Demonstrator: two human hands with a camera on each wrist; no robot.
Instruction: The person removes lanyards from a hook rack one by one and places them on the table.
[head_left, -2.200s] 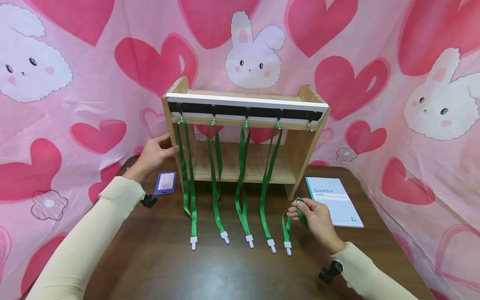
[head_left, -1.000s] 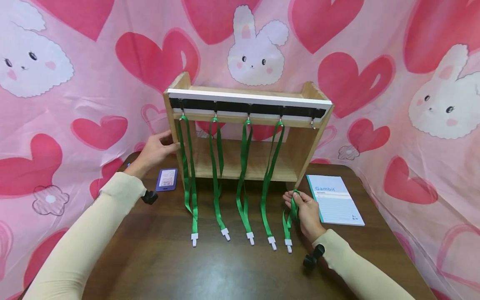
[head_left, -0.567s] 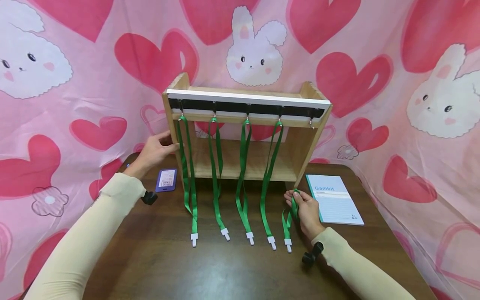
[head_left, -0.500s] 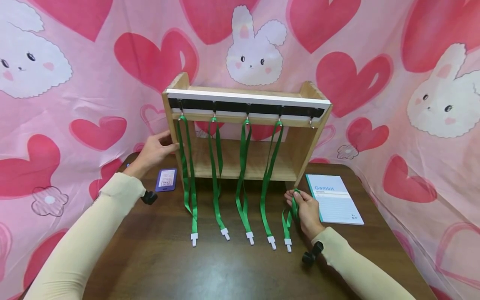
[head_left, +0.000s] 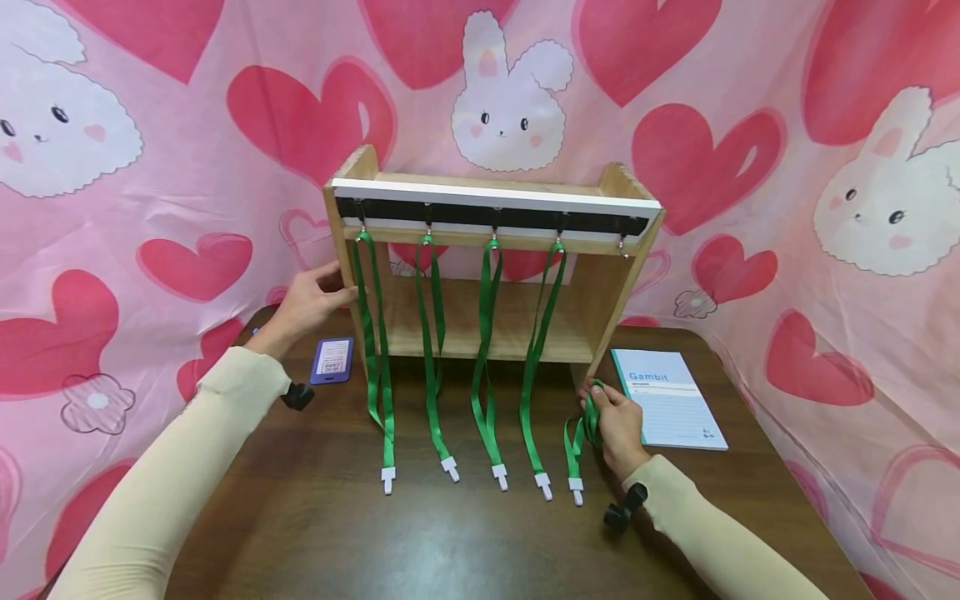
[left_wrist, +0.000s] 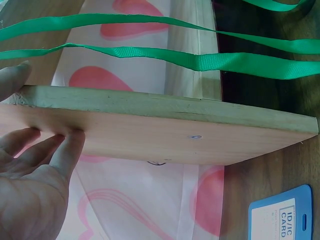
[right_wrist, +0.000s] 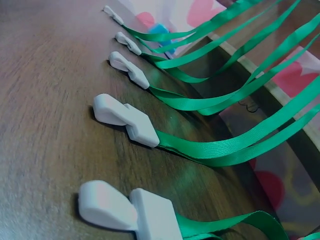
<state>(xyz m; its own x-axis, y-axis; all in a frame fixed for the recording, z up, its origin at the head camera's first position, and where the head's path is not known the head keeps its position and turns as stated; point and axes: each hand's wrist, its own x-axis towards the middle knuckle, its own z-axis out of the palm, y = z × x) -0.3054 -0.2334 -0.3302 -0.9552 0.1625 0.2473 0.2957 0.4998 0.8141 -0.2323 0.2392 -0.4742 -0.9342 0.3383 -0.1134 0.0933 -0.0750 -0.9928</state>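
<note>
My left hand (head_left: 306,304) pinches the left side panel (left_wrist: 150,135) of a small wooden shelf (head_left: 487,325), thumb on one face and fingers on the other. My right hand (head_left: 621,427) holds the bunched loop of a green lanyard (head_left: 590,423) at the shelf's front right foot. Its white clip (right_wrist: 159,215) lies on the table; the right hand is outside the right wrist view. Several other green lanyards (head_left: 486,333) hang from hooks on the black strip (head_left: 528,220), their clips resting on the table. The rightmost hook (head_left: 622,246) carries nothing.
A white notebook (head_left: 675,404) lies right of the shelf. On the left, a blue ID card holder (head_left: 332,360) rests on the dark wooden table (head_left: 450,550). A cloth with hearts and rabbits (head_left: 300,117) closes off the back and sides.
My right hand has moved slightly left and toward the shelf's foot with the lanyard loop, and just now its fingers shift a little. The left hand keeps its hold on the shelf.
</note>
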